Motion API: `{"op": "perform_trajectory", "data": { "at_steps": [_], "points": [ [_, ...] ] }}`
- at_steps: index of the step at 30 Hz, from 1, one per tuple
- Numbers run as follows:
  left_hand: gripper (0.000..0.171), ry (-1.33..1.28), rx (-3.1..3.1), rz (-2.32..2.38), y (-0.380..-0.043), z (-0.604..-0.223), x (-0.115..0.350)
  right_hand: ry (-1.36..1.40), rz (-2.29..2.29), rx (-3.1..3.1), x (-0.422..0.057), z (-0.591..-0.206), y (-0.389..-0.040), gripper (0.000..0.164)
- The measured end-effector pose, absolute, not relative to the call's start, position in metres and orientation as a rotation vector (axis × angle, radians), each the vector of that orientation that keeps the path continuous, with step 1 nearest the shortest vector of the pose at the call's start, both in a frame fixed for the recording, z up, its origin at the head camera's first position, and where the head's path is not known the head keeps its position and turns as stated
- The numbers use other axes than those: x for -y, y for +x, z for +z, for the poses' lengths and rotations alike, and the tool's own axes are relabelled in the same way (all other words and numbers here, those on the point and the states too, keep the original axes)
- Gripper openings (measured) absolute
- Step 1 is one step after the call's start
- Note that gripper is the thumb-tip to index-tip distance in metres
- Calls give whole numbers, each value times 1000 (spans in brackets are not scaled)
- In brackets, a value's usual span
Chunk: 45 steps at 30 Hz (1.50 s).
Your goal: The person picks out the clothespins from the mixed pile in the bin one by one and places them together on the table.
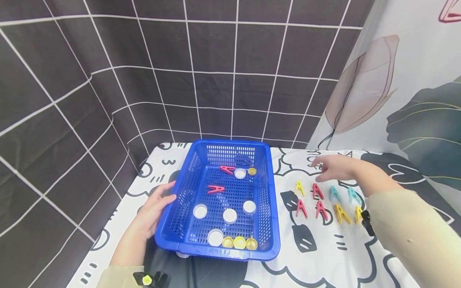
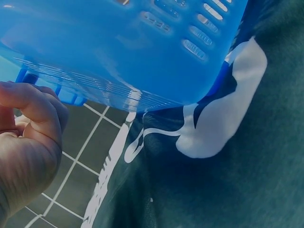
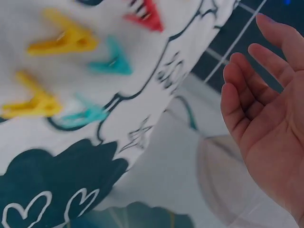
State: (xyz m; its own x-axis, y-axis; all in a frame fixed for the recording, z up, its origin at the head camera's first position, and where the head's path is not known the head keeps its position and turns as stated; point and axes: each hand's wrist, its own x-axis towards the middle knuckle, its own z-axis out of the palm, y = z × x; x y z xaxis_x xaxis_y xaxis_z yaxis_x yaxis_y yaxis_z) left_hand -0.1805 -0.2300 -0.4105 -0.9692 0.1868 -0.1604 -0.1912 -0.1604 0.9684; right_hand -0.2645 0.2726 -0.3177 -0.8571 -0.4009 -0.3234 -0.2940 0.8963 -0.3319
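Note:
A blue plastic basket (image 1: 275,224) stands on the patterned cloth, and my left hand (image 1: 153,208) grips its left rim. The left wrist view shows the curled fingers of that hand (image 2: 31,123) against the basket's side (image 2: 118,61). Inside the basket lie two red clothespins, one (image 1: 216,189) nearer than the other (image 1: 227,169), among several white and yellow round caps. My right hand (image 1: 336,167) hovers over the cloth behind rows of clothespins, holding nothing. Its fingers (image 3: 237,102) are loosely bent. Closest to it are a red clothespin (image 1: 317,191) and a teal clothespin (image 1: 335,193).
More red, teal and yellow clothespins (image 1: 341,213) lie right of the basket. A white round piece (image 1: 182,255) partly shows under the basket's front edge. Dark grid-patterned fabric (image 1: 216,92) hangs behind, and a leaf-print curtain (image 1: 367,88) hangs at the right.

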Motion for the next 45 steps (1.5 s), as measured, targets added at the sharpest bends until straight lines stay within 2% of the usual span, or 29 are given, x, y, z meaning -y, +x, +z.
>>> {"op": "perform_trajectory", "data": {
  "at_steps": [11, 16, 38, 45],
  "points": [
    [53, -5, -1861, 2229, -180, -411, 230, -586, -341, -2706, -201, -296, -275, 52],
    [53, 21, -1853, 2234, -180, -411, 229, -623, -283, -2694, -176, -292, -276, 52],
    [56, 23, -1825, 2221, -180, -412, 232, -773, -206, -2653, -101, -289, -281, 55],
    [55, 3, -1846, 2211, -180, -411, 230, -799, -211, -2645, -73, -294, -279, 49]
  ]
}}
